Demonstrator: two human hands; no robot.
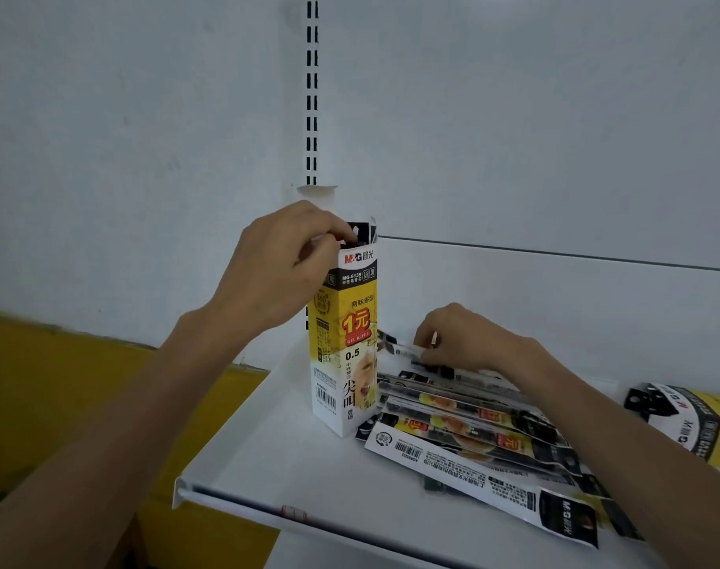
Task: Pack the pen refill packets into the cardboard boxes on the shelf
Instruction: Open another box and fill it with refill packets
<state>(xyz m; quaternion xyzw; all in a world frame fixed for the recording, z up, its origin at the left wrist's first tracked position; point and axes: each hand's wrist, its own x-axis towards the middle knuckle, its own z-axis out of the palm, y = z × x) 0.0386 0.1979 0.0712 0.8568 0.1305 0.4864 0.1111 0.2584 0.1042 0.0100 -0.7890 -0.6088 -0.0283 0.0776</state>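
left hand (280, 273) grips the box (352, 363) top, right hand (465, 342) pinches a packet (405, 351); steady the box, slide it straight in.

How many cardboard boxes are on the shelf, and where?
2. The upright box stands on the shelf, the left hand at its open top. The second box lies flat at the right edge, partly out of frame; others may be hidden.

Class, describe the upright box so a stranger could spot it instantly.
On the white shelf, left of the heap of flat refill packets, stands a tall yellow-and-white cardboard box. It alone stands upright, its top flap open.
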